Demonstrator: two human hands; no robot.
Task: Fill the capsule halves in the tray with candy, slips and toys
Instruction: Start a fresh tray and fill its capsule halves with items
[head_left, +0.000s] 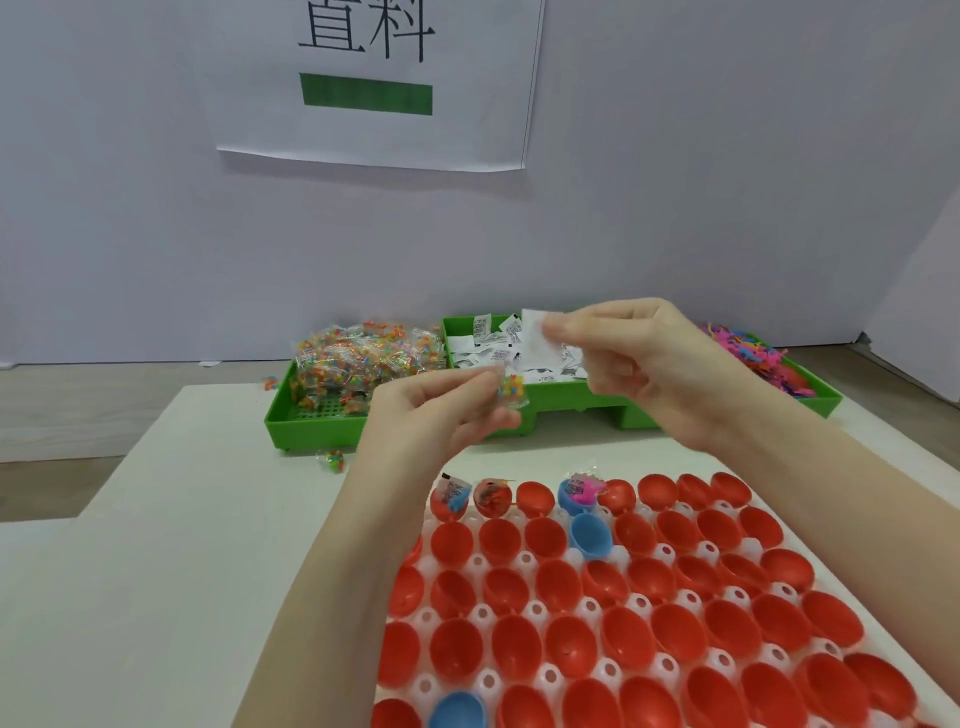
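Pale surface (171, 545) carries a white capsule tray (524, 561) near right, green bins (311, 421) far, one stray candy packet (331, 460) beside them.

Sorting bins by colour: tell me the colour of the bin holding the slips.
Bright green bin, white slips inside; head view.

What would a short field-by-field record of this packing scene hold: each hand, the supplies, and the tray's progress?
left hand: pinches a candy packet
right hand: pinches a white slip
green bins: candy packets at left, slips in the middle, coloured toys at right
capsule tray: white, mostly red halves, a few blue
filled halves: three in the far row, including one blue
stray candy packet: on the table before the bins
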